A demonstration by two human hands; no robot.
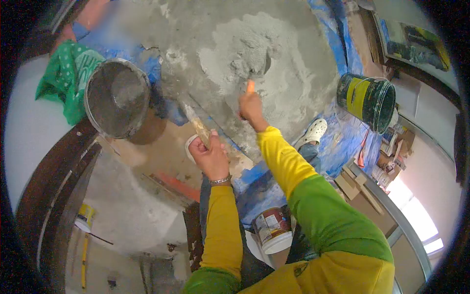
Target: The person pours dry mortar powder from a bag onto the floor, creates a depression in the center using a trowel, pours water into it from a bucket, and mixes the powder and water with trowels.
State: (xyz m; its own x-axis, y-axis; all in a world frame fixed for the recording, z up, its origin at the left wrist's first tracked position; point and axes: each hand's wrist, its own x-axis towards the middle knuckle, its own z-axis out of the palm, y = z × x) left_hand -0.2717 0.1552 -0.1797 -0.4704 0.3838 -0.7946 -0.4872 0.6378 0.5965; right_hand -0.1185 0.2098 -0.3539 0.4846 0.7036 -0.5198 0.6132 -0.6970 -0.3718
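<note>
My right hand [252,109] is closed and reaches out over a heap of grey cement powder or mortar [252,41]. It appears closed around a trowel [267,62], whose dark blade edge shows in the heap; the handle is mostly hidden. My left hand [211,158] is wrapped around the wooden-looking handle of a flat, cement-smeared scraper [195,120], which points up and left toward the mix. Under the heap lies a wide grey mixing surface [188,68] coated with cement.
A cement-coated bucket [92,105] stands at left beside a green polka-dot bag [61,81]. On the right a black bucket [359,98] leans over blue sheeting [338,139]. Near my legs is a white-and-brown tub [274,228]; a metal-edged frame [391,206] rises at lower right.
</note>
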